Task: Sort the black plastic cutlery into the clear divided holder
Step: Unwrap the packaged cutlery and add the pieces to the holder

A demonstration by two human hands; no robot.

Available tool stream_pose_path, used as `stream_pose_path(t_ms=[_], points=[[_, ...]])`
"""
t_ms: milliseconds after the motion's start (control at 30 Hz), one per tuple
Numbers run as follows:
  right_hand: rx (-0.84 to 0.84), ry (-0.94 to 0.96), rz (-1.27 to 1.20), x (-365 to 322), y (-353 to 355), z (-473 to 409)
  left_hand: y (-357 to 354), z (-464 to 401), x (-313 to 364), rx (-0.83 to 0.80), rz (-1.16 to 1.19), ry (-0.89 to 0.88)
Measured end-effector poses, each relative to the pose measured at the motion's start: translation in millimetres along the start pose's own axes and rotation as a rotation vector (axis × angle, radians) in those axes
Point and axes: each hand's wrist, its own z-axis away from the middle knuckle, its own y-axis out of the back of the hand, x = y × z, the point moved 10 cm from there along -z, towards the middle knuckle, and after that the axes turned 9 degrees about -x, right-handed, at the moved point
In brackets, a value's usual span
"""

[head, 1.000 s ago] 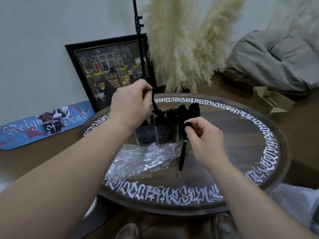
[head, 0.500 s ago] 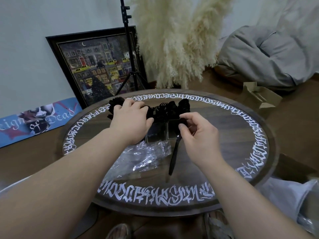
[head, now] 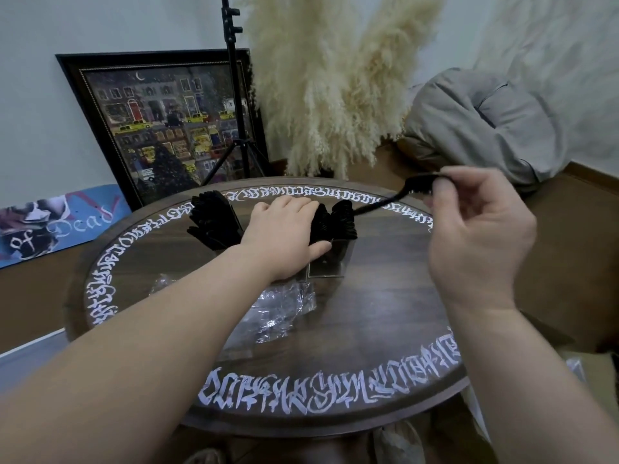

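The clear divided holder (head: 326, 264) stands on the round table, packed with black cutlery (head: 335, 221) whose heads stick up; another black bunch (head: 212, 217) fans out at its left. My left hand (head: 284, 234) lies flat over the holder's middle, fingers straight, hiding that part. My right hand (head: 475, 236) is raised to the right and pinches one black piece of cutlery (head: 398, 195) by its head. The handle of that piece slants down to the left, toward the holder's right compartment.
Crumpled clear plastic wrap (head: 274, 313) lies in front of the holder. The dark round table (head: 385, 313) has white lettering round its rim. Behind it stand a tripod (head: 234, 105), a framed picture (head: 160, 128) and pampas grass (head: 331, 95).
My right hand has lifted the black piece off the table, up and to the right. My left hand has moved from the left bunch onto the holder's middle.
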Motion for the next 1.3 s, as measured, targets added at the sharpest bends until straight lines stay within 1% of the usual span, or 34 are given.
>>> stream_pose_path(t_ms=[67,133,300,433,633,733,800,867,933,1033,1067,1100,1133,1200,1267,1300], points=[[-0.025,0.008,0.017,2.1,-15.1,-20.6,-2.2,-0.9,-0.2,0.009,-0.006,0.001],[-0.088,0.023,0.049,6.0,-38.2,-38.4,-2.8,-0.4,-0.7,0.027,0.002,-0.004],[-0.335,0.060,0.203,18.4,-102.7,-50.3,-4.8,0.9,-4.9,0.060,-0.001,-0.015],[-0.517,0.063,0.319,34.6,-136.3,-45.1,-4.9,0.9,-5.4,0.099,-0.033,-0.027],[-0.712,-0.020,0.476,67.7,-161.9,-30.9,-4.4,2.0,-2.3,0.152,-0.067,-0.042],[-0.923,-0.072,0.508,88.9,-182.1,-11.1,-6.3,0.3,-2.6,0.149,-0.085,-0.050],[-1.001,-0.087,0.513,93.8,-187.6,-2.8,-8.2,-0.5,-3.7,0.149,-0.089,-0.046],[-0.977,-0.052,0.490,87.3,-184.4,-2.3,-7.5,-0.7,-5.0,0.157,-0.051,-0.045],[-0.873,-0.069,0.409,80.2,-171.1,-3.3,2.1,6.1,-3.2,0.213,0.031,-0.077],[-0.707,-0.220,0.299,86.3,-140.9,5.3,25.8,34.7,-2.6,0.440,0.167,-0.147],[-0.678,-0.286,0.269,93.0,-132.6,12.5,27.4,45.5,-5.2,0.487,0.217,-0.147],[-0.664,-0.353,0.235,99.5,-125.8,22.6,25.6,56.7,-8.7,0.492,0.272,-0.132],[-0.660,-0.415,0.194,106.1,-121.2,33.5,20.0,66.3,-14.7,0.462,0.334,-0.092],[-0.675,-0.512,0.116,116.1,-116.4,55.5,-1.3,79.9,-33.6,0.324,0.441,0.049],[-0.684,-0.547,0.085,120.6,-115.9,68.9,-27.6,91.4,-56.6,0.186,0.433,0.218],[-0.688,-0.554,0.087,122.1,-117.2,72.1,-38.0,97.0,-69.3,0.149,0.429,0.298]])
